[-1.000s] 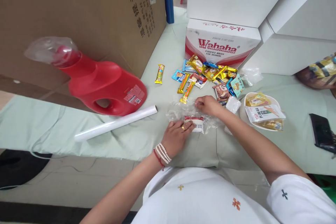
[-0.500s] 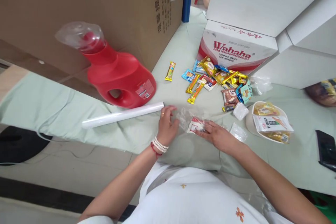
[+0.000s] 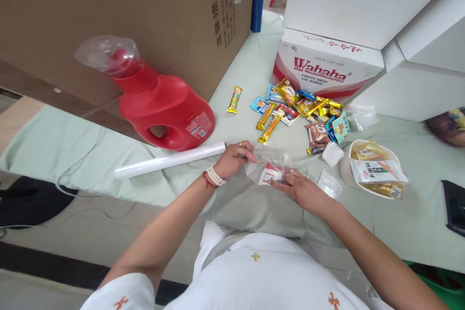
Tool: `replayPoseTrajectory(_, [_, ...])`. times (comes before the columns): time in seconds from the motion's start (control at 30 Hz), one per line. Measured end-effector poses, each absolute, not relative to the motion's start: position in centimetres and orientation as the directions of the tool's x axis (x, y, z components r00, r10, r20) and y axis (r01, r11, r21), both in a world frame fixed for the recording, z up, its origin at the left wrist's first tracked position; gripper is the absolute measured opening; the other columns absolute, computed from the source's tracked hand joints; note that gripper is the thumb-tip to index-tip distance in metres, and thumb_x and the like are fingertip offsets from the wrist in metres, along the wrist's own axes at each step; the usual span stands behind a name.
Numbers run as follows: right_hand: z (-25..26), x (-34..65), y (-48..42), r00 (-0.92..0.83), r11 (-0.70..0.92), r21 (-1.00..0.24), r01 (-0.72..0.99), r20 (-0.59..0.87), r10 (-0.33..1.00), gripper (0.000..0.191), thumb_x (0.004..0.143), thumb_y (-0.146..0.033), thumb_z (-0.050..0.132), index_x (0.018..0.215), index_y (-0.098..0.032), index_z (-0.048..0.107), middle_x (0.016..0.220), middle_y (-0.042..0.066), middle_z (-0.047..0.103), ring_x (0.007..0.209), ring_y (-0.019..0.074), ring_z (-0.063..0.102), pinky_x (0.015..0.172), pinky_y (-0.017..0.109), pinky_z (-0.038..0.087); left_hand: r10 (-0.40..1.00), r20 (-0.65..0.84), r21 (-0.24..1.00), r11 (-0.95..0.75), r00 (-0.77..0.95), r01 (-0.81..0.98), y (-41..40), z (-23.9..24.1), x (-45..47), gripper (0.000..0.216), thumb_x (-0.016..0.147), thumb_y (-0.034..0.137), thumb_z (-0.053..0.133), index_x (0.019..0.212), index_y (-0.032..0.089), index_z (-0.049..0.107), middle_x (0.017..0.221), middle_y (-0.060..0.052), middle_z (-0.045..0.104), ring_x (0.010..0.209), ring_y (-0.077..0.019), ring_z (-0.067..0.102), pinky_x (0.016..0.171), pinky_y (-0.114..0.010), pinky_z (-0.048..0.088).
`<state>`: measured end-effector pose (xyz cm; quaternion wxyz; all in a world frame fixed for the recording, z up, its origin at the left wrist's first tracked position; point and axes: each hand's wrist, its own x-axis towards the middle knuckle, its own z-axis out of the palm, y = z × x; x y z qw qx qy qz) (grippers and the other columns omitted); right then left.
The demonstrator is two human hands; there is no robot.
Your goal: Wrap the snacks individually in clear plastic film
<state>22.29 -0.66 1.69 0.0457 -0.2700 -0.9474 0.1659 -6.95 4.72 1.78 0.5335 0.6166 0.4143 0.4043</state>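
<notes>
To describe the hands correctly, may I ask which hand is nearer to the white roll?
Left. The left hand is at the right end of the white roll; the right hand is farther right, touching the red-and-white packet.

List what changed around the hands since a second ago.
The left hand has left the red-and-white packet and moved to the left edge of the clear film. The right hand has come from the film's far side to hold the packet's right end. Unmoved: red bottle, white roll.
</notes>
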Motion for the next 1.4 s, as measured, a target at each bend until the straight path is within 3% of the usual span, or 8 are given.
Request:
replayPoseTrajectory(0.23, [1.5,22.3,-0.8,-0.846,0.802,-0.339,0.491,0.033,0.532,0.061,0.099,-0.003,0.038,0.154,-0.026,0.050,0.094,0.008,0.056,0.100,0.0238,0.052,0.097,0.039,0.051,0.965,-0.110,0.919,0.007,0.239,0.395,6.1,1.7,-3.9,0.092,0.070,0.031,0.078,0.154,0.020,0.043,0.138,-0.014,0.058,0.096,-0.0210,0.061,0.085,-0.035,0.053])
replayPoseTrajectory(0.4, [1.5,22.4,-0.9,-0.845,0.801,-0.345,0.490,0.039,0.534,0.062,0.098,-0.002,0.040,0.155,-0.026,0.050,0.097,0.009,0.058,0.104,0.0240,0.053,0.101,0.041,0.051,0.839,-0.165,0.949,-0.007,0.518,0.315,9.4,2.5,-3.1,0.072,0.066,0.018,0.072,0.138,0.015,0.062,0.088,-0.002,0.072,0.077,-0.0172,0.064,0.075,-0.030,0.053])
replayPoseTrajectory(0.53, [1.5,22.4,-1.1,-0.838,0.798,-0.337,0.500,0.043,0.544,0.060,0.099,-0.005,0.040,0.154,-0.026,0.049,0.095,0.008,0.057,0.104,0.0240,0.054,0.099,0.042,0.052,0.815,-0.056,0.975,-0.080,0.576,0.207,8.9,3.7,-5.3,0.024,0.073,0.025,0.071,0.094,0.019,0.081,0.086,-0.005,0.073,0.086,-0.0190,0.065,0.085,-0.034,0.053])
replayPoseTrajectory(0.73, [0.8,22.3,-1.4,-0.773,0.738,-0.414,0.532,0.119,0.624,0.042,0.102,-0.006,0.038,0.139,-0.018,0.054,0.102,0.011,0.061,0.106,0.0250,0.055,0.089,0.040,0.055,0.789,0.060,0.943,-0.246,0.612,0.225,5.6,3.6,-8.0,0.026,0.073,0.017,0.063,0.049,0.025,0.066,0.077,-0.008,0.070,0.111,-0.0270,0.061,0.106,-0.046,0.047])
replayPoseTrajectory(0.93, [0.6,22.1,-1.5,-0.757,0.728,-0.410,0.550,0.123,0.641,0.058,0.100,-0.006,0.037,0.156,-0.023,0.040,0.104,0.011,0.061,0.102,0.0254,0.057,0.088,0.042,0.056,0.825,0.041,0.837,-0.337,0.563,0.432,3.7,2.9,-8.6,0.019,0.068,0.011,0.060,0.052,0.022,0.060,0.120,-0.008,0.073,0.137,-0.0300,0.050,0.114,-0.047,0.041])
replayPoseTrajectory(1.17, [1.8,21.3,-1.6,-0.773,0.742,-0.265,0.616,-0.020,0.634,0.068,0.094,-0.003,0.048,0.156,-0.031,0.047,0.104,0.010,0.059,0.108,0.0265,0.055,0.098,0.042,0.053,0.939,-0.035,0.772,-0.193,0.343,0.605,1.6,4.1,-6.2,0.026,0.077,0.022,0.063,0.062,0.022,0.042,0.076,-0.001,0.055,0.068,-0.0157,0.050,0.067,-0.030,0.043])
replayPoseTrajectory(1.27, [2.3,20.9,-1.8,-0.743,0.723,-0.186,0.665,-0.060,0.667,0.071,0.092,-0.004,0.053,0.156,-0.035,0.048,0.105,0.011,0.058,0.112,0.0293,0.052,0.084,0.035,0.056,0.967,-0.056,0.850,-0.084,0.247,0.519,0.6,5.0,-5.0,0.027,0.078,0.020,0.062,0.063,0.022,0.039,0.065,0.004,0.045,0.063,-0.0132,0.045,0.062,-0.027,0.038])
replayPoseTrajectory(1.4, [2.8,20.4,-1.9,-0.741,0.711,-0.229,0.664,-0.077,0.667,0.056,0.093,-0.005,0.051,0.142,-0.029,0.063,0.103,0.011,0.058,0.106,0.0276,0.051,0.086,0.036,0.053,0.954,-0.224,0.968,0.194,0.201,0.159,-0.4,4.6,-1.9,0.016,0.085,0.032,0.064,0.085,0.021,0.052,0.077,0.002,0.061,0.067,-0.0125,0.059,0.063,-0.025,0.048])
